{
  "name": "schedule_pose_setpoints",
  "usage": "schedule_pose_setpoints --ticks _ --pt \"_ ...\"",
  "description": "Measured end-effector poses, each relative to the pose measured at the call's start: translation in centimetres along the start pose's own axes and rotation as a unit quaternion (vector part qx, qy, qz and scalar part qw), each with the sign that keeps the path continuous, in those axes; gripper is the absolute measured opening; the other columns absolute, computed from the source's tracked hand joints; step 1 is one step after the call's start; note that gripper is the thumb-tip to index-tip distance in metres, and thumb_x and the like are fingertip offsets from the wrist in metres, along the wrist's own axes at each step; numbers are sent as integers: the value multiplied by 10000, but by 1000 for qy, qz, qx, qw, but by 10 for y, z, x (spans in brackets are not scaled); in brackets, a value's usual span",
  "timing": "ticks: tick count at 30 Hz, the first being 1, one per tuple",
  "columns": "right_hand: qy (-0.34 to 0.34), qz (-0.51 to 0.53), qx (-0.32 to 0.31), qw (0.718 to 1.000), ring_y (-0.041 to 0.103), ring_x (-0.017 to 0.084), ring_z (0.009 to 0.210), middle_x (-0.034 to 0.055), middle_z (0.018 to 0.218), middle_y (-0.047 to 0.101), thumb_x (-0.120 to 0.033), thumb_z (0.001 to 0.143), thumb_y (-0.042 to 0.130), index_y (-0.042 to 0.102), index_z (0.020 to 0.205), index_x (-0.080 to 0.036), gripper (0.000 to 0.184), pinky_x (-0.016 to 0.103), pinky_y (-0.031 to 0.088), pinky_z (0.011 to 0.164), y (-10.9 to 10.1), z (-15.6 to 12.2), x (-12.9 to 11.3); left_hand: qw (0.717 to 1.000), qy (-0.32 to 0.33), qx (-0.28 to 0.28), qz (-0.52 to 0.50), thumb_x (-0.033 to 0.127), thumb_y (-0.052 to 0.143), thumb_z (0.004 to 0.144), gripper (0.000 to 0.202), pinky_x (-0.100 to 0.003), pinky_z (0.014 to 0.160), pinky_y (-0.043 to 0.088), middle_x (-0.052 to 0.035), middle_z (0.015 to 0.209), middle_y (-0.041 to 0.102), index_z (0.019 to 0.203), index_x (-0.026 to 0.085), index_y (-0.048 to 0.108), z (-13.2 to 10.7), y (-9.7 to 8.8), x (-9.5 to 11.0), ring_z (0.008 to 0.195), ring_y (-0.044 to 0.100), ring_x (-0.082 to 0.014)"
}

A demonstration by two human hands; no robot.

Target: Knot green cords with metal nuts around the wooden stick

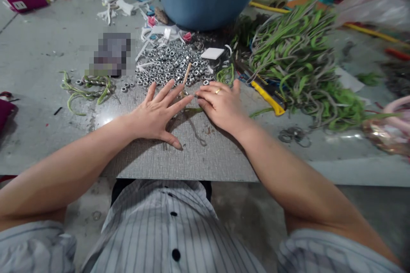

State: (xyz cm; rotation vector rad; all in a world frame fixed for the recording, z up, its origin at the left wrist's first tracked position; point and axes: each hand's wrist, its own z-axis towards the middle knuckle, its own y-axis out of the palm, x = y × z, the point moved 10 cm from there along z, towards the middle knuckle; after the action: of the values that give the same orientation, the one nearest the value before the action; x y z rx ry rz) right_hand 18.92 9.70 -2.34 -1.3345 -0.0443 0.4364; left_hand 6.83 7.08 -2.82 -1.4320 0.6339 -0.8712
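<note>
Nuts (169,66) lie heaped together, probably to keep them within easy reach, too many to count. Back from the middle of the tabletop's (144,162) near edge, my left hand (156,113) spreads its fingers apart, perhaps steadying one grey cord (194,129); my right hand (222,104) curls close by, whether pinching anything I cannot tell. One yellow knife (265,95) lies rightward; one blue basin (208,2) stands behind.
</note>
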Motion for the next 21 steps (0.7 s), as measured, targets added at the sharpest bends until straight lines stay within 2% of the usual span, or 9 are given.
schedule_pose_setpoints --ticks 4,7,11,13,16,18,21 --pt "-11 -7 15 1000 550 279 1196 59 1174 707 -229 963 426 714 1065 -270 309 625 211 1093 -5 1 0 1000 22 7 7 855 591 601 1234 -693 1108 47 -241 1588 197 1546 153 222 1 -1 4 1443 108 -506" --pt "-14 -20 26 999 578 266 1116 49 1076 729 -248 958 425 726 992 -273 304 584 251 1080 -7 1 1 999 32 21 14 875 556 606 1198 -671 1126 39 -237 1575 239 1520 145 297 1 -4 5 1445 126 -493" --pt "-18 -35 26 999 594 269 1043 49 1013 743 -288 957 418 724 969 -272 307 567 267 1068 -9 2 0 999 14 42 17 846 526 681 1022 -628 1152 71 -177 1571 292 1452 185 421 2 -13 3 1452 167 -446" --pt "-14 -37 26 999 601 272 1025 55 982 749 -295 956 410 721 986 -270 314 559 266 1072 -12 2 -1 998 -2 56 16 754 523 783 803 -598 1165 98 -135 1559 338 1377 214 510 2 -21 2 1460 185 -408" --pt "-6 -30 39 999 613 271 1009 75 963 745 -300 954 399 709 1043 -243 328 520 305 1056 -19 0 -3 997 -9 76 11 513 485 917 424 -568 1175 125 -85 1510 431 1183 226 648 2 -33 4 1461 228 -355" --pt "-15 -7 48 999 619 267 998 88 968 737 -310 955 391 688 1099 -219 342 478 363 1011 -23 -4 -10 997 -6 79 8 368 479 913 288 -565 1179 131 -56 1464 491 1039 226 696 2 -38 6 1455 256 -333" --pt "-70 57 36 995 629 250 950 92 944 729 -348 962 393 649 1169 -191 365 408 441 913 -22 -12 -30 998 7 68 2 265 505 838 226 -568 1182 131 -40 1412 546 916 223 713 3 -37 8 1453 268 -321"
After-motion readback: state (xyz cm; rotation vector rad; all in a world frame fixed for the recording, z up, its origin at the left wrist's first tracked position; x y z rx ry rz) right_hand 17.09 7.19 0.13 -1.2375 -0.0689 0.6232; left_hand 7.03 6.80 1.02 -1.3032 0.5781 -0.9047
